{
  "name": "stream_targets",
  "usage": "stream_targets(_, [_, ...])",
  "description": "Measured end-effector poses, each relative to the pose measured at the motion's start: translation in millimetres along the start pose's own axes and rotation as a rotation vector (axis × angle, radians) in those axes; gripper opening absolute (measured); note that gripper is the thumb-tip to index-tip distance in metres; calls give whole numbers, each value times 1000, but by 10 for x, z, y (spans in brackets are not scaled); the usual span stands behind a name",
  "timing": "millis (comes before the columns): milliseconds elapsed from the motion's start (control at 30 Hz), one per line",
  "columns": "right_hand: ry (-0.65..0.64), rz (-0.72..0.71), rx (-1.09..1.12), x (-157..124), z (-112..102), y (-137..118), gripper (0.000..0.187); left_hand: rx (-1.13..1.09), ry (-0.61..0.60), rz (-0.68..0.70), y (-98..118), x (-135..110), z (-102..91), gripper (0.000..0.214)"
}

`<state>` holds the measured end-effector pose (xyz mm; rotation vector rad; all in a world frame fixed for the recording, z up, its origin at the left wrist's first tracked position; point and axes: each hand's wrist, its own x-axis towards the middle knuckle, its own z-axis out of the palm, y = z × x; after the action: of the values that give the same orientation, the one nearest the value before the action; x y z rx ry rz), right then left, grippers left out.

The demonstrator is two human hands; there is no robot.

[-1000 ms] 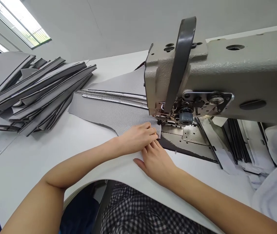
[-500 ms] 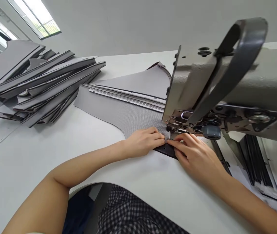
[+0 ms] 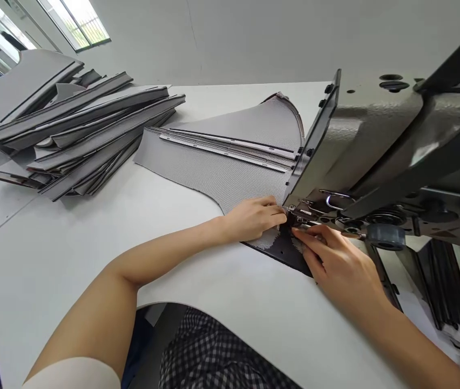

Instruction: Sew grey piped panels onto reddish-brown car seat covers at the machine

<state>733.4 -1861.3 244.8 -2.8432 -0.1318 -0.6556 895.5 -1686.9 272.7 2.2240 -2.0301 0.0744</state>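
Note:
A grey mesh fabric panel (image 3: pixel 205 173) with pale and dark strips across it lies on the table, one end running under the needle area of a sewing machine (image 3: pixel 359 135). My left hand (image 3: pixel 254 219) has its fingers curled and pinched on the panel's near edge, just left of the presser foot. Close to the foot on the other side, my right hand (image 3: pixel 339 265) is bent, index finger and thumb pressed at the work's edge. Between the hands shows a dark flat piece (image 3: pixel 281 249) with grey patches. The exact stitching point is hidden by fingers and machine.
A pile of similar grey panels (image 3: pixel 104 135) with dark edging stands at the left of the white table (image 3: pixel 173 270). Dark strips (image 3: pixel 448 286) hang or lie below the machine at right. The table's curved front edge is close to my body.
The view has shifted, so the machine appears farther right and larger. My hands have moved slightly apart, and more of the dark piece shows between them.

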Motion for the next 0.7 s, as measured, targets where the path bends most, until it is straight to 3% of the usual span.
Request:
stream_targets(233, [21, 5, -21, 17, -7, -25, 30, -4, 82, 36, -39, -14, 35, 37])
stream_targets(500, [0, 43, 68, -9, -56, 65, 29, -67, 75, 12, 51, -94, 69, 38])
stream_targets(600, [23, 63, 87, -17, -39, 91, 30, -150, 68, -5, 23, -116, -49, 36])
stream_targets(700, [67, 74, 106, -19, -18, 100, 31, -232, 46, -7, -224, -16, -264, 24])
